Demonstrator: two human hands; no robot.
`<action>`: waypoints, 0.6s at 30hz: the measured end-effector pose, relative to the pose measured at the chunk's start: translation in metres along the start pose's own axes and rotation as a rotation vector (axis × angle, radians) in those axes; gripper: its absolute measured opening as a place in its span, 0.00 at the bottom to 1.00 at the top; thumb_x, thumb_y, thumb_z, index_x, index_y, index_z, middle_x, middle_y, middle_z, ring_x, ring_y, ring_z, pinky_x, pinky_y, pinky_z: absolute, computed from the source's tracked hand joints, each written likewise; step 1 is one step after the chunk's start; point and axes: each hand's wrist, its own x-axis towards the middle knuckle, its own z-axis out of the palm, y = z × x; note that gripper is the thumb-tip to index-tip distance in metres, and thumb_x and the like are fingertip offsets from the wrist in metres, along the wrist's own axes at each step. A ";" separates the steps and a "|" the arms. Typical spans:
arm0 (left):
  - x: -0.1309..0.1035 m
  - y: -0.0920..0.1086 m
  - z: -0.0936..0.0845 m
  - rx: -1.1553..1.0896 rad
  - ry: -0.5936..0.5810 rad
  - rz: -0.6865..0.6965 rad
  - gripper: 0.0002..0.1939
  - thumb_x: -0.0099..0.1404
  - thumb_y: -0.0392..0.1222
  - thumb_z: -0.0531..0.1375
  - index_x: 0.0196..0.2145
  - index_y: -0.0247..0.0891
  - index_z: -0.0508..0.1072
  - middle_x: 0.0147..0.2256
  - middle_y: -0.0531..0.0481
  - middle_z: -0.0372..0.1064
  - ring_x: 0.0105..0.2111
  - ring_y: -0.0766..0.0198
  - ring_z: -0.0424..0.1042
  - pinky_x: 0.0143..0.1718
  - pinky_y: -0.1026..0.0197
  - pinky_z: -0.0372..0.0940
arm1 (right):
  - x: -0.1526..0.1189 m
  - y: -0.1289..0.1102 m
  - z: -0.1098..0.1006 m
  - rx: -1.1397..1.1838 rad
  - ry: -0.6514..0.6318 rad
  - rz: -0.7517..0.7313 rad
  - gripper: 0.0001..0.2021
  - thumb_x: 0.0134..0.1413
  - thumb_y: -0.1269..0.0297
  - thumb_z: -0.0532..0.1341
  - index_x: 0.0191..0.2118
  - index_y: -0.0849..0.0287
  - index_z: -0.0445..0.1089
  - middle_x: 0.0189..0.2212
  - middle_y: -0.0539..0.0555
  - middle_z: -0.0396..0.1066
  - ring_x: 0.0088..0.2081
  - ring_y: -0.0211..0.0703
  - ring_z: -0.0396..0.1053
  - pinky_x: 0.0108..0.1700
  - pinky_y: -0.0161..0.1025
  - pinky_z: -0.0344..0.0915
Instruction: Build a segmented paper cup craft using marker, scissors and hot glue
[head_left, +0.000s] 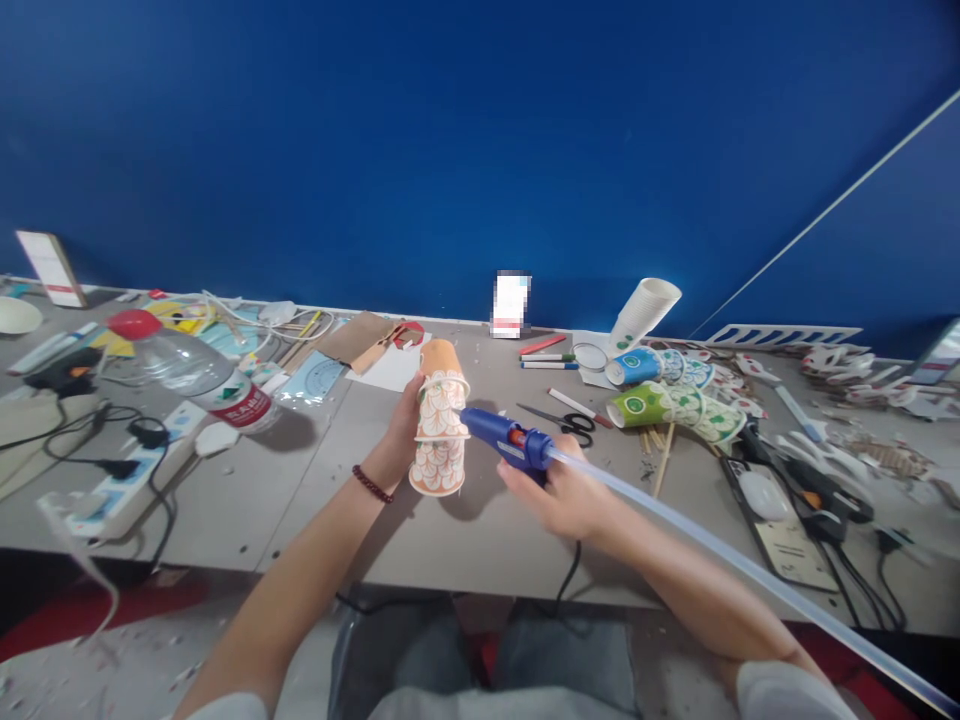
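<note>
Several orange-and-white patterned paper cups [441, 412] stand joined in a column, slightly tilted, near the front middle of the table. My left hand [405, 425] is wrapped round the column from its left side, the fingers mostly hidden behind it. In my right hand [551, 500] is a blue hot glue gun [510, 436], gripped by its handle. Its nozzle points left and meets the side of the cups near a joint; whether it touches I cannot tell. A long clear glue stick [675, 520] sticks out of its back toward the lower right.
Blue [637, 366] and green cup columns [660, 410] lie at the right, near scissors [562, 418], markers [547, 364] and a leaning white cup stack [646, 305]. Another glue gun [825, 505] and a phone [780, 530] are further right. Left are a water bottle [199, 375] and a power strip [142, 480].
</note>
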 end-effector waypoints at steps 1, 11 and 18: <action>-0.001 0.001 0.001 0.006 -0.006 0.000 0.25 0.59 0.61 0.61 0.38 0.33 0.75 0.27 0.48 0.75 0.25 0.60 0.73 0.28 0.61 0.68 | 0.000 -0.001 0.000 0.001 -0.001 0.014 0.11 0.53 0.59 0.55 0.24 0.57 0.63 0.16 0.49 0.60 0.18 0.36 0.55 0.24 0.35 0.53; 0.000 0.003 0.000 0.062 -0.005 0.018 0.27 0.59 0.63 0.60 0.39 0.33 0.73 0.26 0.47 0.73 0.25 0.59 0.72 0.28 0.59 0.67 | -0.007 -0.011 0.012 0.136 0.057 0.085 0.11 0.52 0.59 0.59 0.24 0.57 0.64 0.15 0.47 0.59 0.17 0.34 0.54 0.22 0.34 0.52; 0.005 0.012 -0.003 0.135 0.000 -0.051 0.22 0.61 0.59 0.60 0.36 0.34 0.73 0.23 0.49 0.72 0.21 0.62 0.71 0.24 0.62 0.66 | -0.012 0.011 0.027 0.554 0.133 0.260 0.11 0.53 0.55 0.59 0.29 0.59 0.67 0.17 0.46 0.61 0.17 0.34 0.58 0.20 0.33 0.55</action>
